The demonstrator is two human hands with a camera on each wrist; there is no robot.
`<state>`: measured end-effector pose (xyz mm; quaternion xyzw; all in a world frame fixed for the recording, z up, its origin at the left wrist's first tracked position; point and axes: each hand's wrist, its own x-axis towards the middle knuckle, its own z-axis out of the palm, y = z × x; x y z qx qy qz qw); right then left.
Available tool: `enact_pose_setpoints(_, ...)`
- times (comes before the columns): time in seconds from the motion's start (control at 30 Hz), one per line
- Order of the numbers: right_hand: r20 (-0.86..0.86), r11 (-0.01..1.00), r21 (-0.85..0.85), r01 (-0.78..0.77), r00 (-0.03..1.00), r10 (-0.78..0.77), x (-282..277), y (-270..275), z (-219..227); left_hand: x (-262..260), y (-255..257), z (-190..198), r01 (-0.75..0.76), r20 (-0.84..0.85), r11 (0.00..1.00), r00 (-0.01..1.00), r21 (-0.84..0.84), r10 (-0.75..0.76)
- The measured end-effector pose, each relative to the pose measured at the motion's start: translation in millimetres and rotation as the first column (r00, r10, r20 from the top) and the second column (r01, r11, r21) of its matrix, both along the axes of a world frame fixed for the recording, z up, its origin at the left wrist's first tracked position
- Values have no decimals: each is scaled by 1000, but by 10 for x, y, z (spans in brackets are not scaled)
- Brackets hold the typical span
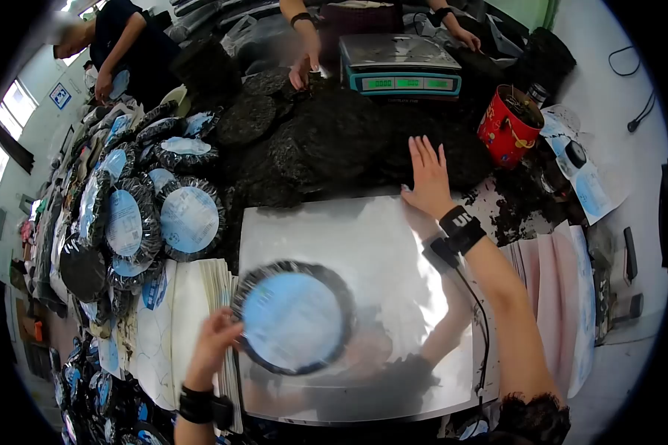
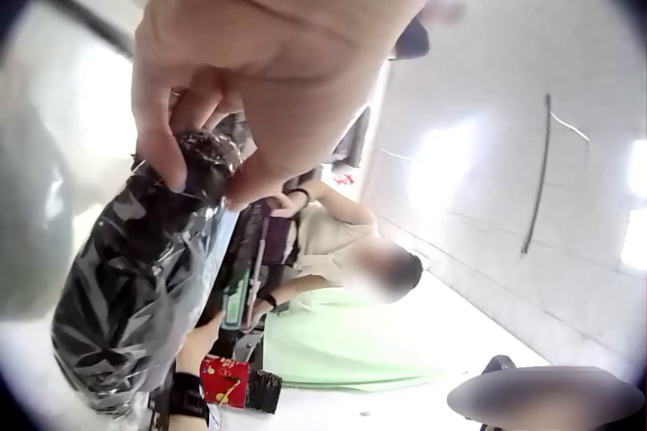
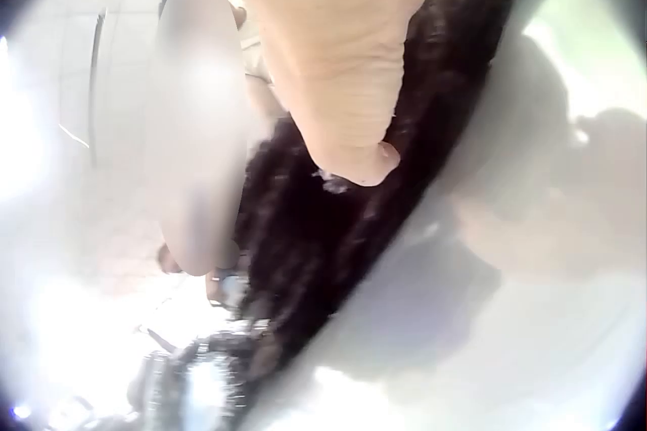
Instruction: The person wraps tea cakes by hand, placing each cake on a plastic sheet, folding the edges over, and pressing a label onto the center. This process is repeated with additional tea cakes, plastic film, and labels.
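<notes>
My left hand (image 1: 219,341) pinches the left edge of a round black disc in clear wrap with a pale blue label (image 1: 293,319), held over the shiny metal sheet (image 1: 378,245). In the left wrist view the fingers and thumb of that hand (image 2: 253,77) grip the crinkled wrap of the dark disc (image 2: 131,279). My right hand (image 1: 429,178) lies with fingers extended at the front edge of a dark pile of round cakes (image 1: 334,141), by the sheet's far edge. In the right wrist view this hand (image 3: 334,67) is against the dark pile (image 3: 313,229).
Wrapped, labelled discs (image 1: 189,219) are heaped at the left beside a paper stack (image 1: 200,311). A scale (image 1: 401,67) stands behind the pile, a red tin (image 1: 508,126) at the right. One person works behind the scale, another (image 1: 137,44) at the back left.
</notes>
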<state>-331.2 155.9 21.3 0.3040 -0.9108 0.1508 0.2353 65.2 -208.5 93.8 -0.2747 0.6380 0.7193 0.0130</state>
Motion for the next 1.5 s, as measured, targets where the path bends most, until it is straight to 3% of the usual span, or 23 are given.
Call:
enact_pose_setpoints(0.07,-68,989,-81,-122,991,117,199,-201,283,-53,-642,178,-110,-244,985,967,-131,76)
enact_pose_setpoints(0.1,-99,976,-116,-185,980,174,322,-323,375,-152,-984,521,-72,-224,887,974,-456,-36)
enact_pose_setpoints(0.17,-146,987,30,-158,976,161,368,-698,461,-324,-1438,1002,-263,-554,937,827,-228,98)
enact_pose_setpoints(0.23,-300,985,103,-139,940,164,17,-940,110,-333,-1284,1457,-459,-577,886,742,-67,340)
enact_pose_setpoints(0.27,-304,985,-5,-175,938,165,-73,-997,43,-130,-1269,1400,-361,-577,915,792,-182,198)
enact_pose_setpoints(0.3,-304,972,-103,-210,937,170,-117,-985,7,-4,-995,1348,-389,-513,896,825,-212,237)
enact_pose_setpoints(0.33,-390,965,-147,-217,909,145,-114,-956,18,198,-809,1244,-255,-355,839,931,-481,80)
enact_pose_setpoints(0.47,-471,981,-38,-193,869,152,850,-693,502,294,110,337,-20,-125,945,992,-326,-22)
enact_pose_setpoints(0.57,-43,989,84,-125,991,128,2445,-534,364,97,676,-424,-13,-238,969,970,-246,-48)
enact_pose_setpoints(0.63,335,967,-83,-240,907,254,3051,-453,185,-26,976,-723,27,-225,972,971,-234,-82)
enact_pose_setpoints(0.7,219,934,-250,-254,925,310,2962,-296,231,-81,1084,-897,45,-235,906,959,-421,-157)
enact_pose_setpoints(0.77,142,941,-330,-78,981,132,2669,-56,307,-284,1132,-890,27,-271,926,953,-376,-138)
enact_pose_setpoints(0.83,517,610,-736,294,825,226,2291,8,-43,-488,1230,-897,19,-299,946,947,-323,-121)
enact_pose_setpoints(0.9,609,654,-678,336,755,243,2285,-143,-357,-689,1339,-925,3,-336,962,937,-272,-98)
enact_pose_setpoints(0.97,494,677,-664,317,866,80,2745,-343,-468,-727,1386,-1030,-71,-332,873,937,-483,-107)
enact_pose_setpoints(1.03,595,591,-729,346,747,296,2882,-175,-346,-569,1395,-957,-49,-312,840,939,-540,-146)
enact_pose_setpoints(1.1,420,855,-491,165,905,67,2857,-38,-57,-512,1387,-948,-22,-275,828,948,-560,-161)
enact_pose_setpoints(1.17,311,860,-447,-248,858,409,2761,-281,304,-548,1368,-880,5,-256,816,948,-579,-187)
enact_pose_setpoints(1.23,389,904,-65,-422,823,413,2934,-491,145,-426,1255,-792,52,-220,802,949,-596,-225)
enact_pose_setpoints(1.3,353,921,-129,-368,851,390,2951,-526,28,-61,732,-551,25,-225,589,910,-808,-348)
enact_pose_setpoints(1.37,336,919,-85,-386,857,391,2947,-523,11,401,199,-322,285,-4,310,730,-907,-684)
enact_pose_setpoints(1.47,308,924,-70,-376,873,379,2965,-540,-9,807,187,-161,603,271,22,391,-797,-880)
enact_pose_setpoints(1.5,309,923,-58,-380,872,379,2998,-527,-46,900,178,-225,624,253,60,400,-779,-881)
